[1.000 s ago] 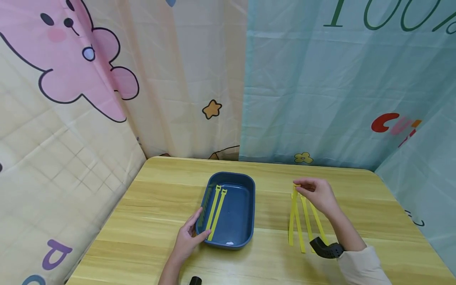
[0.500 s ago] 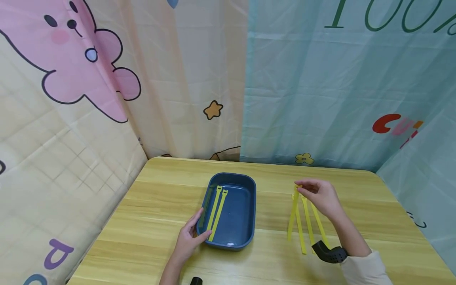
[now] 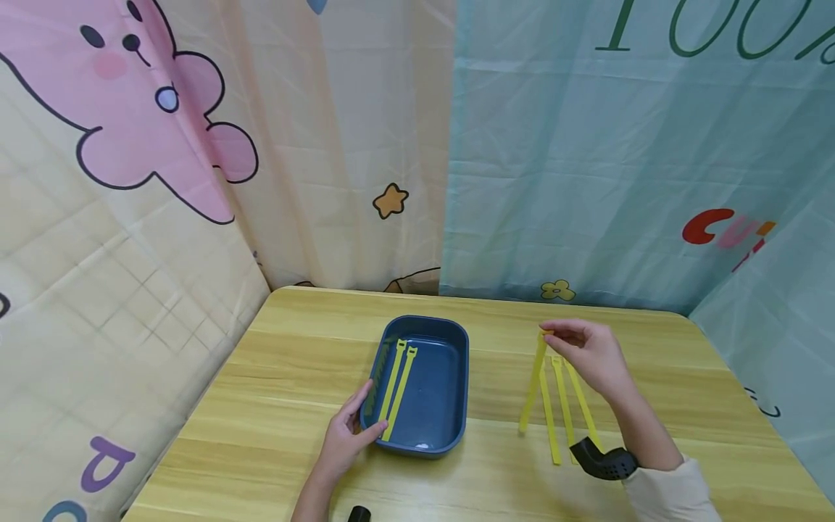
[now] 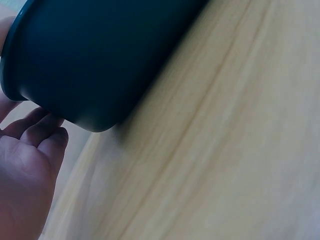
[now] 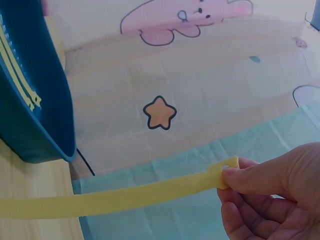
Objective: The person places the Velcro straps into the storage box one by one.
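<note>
Yellow strap (image 3: pixel 533 380) is being pinched at its top end by the fingers (image 3: pixel 562 338) of the right hand (image 3: pixel 590 357), with its lower end hanging just above the wooden surface (image 3: pixel 287 362). Three more yellow straps (image 3: pixel 562 406) are lying on the surface beneath that hand. A blue tray (image 3: pixel 450 435) is being touched at its near left corner by the left hand (image 3: pixel 344 438), fingers straight and resting against its wall. Two straps (image 3: pixel 395 388) are lying inside the tray.
</note>
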Demonstrator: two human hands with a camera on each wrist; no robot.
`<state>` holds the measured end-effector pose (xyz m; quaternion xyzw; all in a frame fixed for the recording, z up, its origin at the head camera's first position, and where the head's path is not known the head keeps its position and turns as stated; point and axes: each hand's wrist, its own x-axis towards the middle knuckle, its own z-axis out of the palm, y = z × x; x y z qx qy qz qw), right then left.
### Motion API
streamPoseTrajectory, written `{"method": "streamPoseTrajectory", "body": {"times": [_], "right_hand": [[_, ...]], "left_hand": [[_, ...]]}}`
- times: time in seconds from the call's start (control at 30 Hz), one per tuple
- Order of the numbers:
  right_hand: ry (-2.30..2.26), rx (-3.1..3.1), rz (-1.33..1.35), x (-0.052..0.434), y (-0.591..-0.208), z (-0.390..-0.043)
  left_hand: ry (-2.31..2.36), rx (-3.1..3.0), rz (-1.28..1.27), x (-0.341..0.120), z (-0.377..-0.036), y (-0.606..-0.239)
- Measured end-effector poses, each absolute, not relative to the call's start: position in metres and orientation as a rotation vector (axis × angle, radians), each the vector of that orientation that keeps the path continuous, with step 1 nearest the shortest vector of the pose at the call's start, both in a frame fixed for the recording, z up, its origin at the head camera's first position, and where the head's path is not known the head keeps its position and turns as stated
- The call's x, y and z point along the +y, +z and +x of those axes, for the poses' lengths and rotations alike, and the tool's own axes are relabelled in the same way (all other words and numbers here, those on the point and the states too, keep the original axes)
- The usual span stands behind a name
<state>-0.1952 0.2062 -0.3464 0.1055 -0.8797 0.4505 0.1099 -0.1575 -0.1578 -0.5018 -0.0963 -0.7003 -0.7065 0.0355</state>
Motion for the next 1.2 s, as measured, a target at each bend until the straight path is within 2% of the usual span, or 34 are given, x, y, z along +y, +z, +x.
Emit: {"method": "streamPoseTrajectory", "body": {"times": [1.2], "right_hand": [[1.413,-2.351,0.505,0.174,-0.309,-0.199]], "left_hand": [[-2.160,-2.178,-0.291,-0.158,-0.159,-0.503]]}}
